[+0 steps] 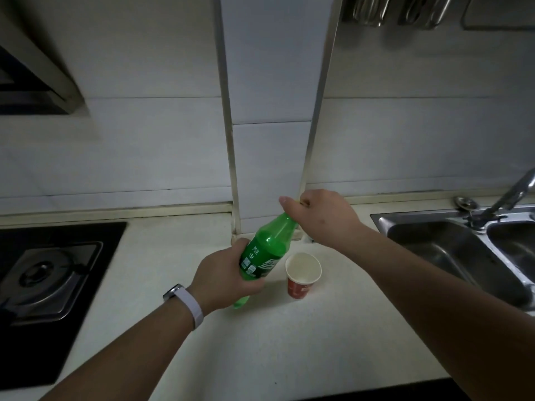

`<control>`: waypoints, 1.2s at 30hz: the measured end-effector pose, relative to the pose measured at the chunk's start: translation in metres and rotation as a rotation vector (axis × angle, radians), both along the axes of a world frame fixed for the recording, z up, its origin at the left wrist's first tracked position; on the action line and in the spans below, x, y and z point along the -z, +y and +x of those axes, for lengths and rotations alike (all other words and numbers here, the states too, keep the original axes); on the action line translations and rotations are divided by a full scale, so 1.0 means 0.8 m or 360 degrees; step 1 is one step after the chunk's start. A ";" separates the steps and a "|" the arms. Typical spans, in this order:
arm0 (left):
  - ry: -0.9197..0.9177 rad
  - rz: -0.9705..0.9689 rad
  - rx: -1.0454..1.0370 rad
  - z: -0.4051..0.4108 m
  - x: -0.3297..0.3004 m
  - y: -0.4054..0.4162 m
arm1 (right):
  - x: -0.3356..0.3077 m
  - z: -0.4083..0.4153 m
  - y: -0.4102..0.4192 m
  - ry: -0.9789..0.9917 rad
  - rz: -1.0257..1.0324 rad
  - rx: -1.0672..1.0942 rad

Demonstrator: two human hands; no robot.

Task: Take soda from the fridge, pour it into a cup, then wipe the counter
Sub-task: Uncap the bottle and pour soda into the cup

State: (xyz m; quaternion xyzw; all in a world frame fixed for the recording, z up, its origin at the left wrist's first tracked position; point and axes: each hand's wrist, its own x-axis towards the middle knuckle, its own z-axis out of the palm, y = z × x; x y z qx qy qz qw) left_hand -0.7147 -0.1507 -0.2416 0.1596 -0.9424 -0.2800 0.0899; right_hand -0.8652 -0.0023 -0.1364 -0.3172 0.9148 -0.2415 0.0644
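Green plastic soda bottle, tilted with neck pointing up and to the right, held above pale counter. Left hand wrapped tight around labelled lower body of bottle, base poking out below the palm; pale band worn on that wrist. Right hand closed over top of bottle, fingers curled around the cap area, cap itself hidden by the grip. Both hands clamped on the same bottle, one low, one high.

Red paper cup with white inside, upright on counter just right of bottle's lower half, close to left hand's fingertips but apart from them. Contents of cup hard to make out in dim light.

Black gas hob with metal burner plate at far left of counter. Steel sink set into counter at right, with tap rising behind it. White tiled wall behind, with boxed tiled column running down to counter just behind right hand. Shiny metal utensils hanging at top right, blurred. Edge of range hood at upper left.
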 end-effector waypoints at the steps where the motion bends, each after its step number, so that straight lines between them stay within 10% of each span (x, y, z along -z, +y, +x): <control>1: 0.0009 0.0050 0.0018 0.001 0.003 0.000 | 0.001 0.002 0.000 0.0012 0.0002 -0.0015; 15: -0.0058 0.0360 0.0216 0.012 0.033 -0.012 | -0.017 -0.002 0.026 -0.0365 0.0033 -0.0743; 24: -0.0071 0.0130 0.0115 0.005 0.033 -0.012 | -0.007 0.005 0.012 0.0044 0.0199 -0.0283; 36: -0.0105 0.0282 0.0184 0.003 0.040 -0.022 | -0.011 0.003 0.013 -0.0336 -0.0100 -0.0589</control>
